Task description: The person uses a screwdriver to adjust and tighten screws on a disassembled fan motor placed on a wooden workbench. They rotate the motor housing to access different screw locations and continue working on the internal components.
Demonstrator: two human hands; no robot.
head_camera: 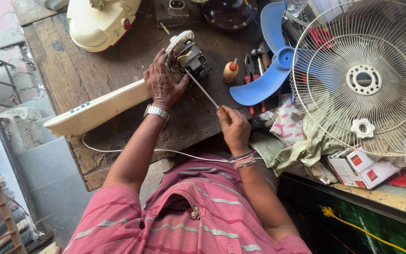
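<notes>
A: What is seen, counted from the largest down?

B: One wire fan guard (377,61) is seen well to the right of the gripped screwdriver, and one cream fan housing (100,21) is seen beyond the left hand. One cream fan stand (97,109) is laid across the wooden workbench (71,70), its upper end touched by the left hand. One blue fan blade (269,70) is found between the guard and the motor.

A: And what is being gripped?

B: One fan motor (187,55) is steadied by the left hand (162,84), whose fingers are pressed against its side. One screwdriver (203,90) is gripped at the handle by the right hand (234,129), fingers curled tight around it; the tip is set against the motor, just beside the left thumb.

A: Anything smaller?

B: One small bottle with a red cap (230,70) is stood just beyond the screwdriver shaft, near the motor.
</notes>
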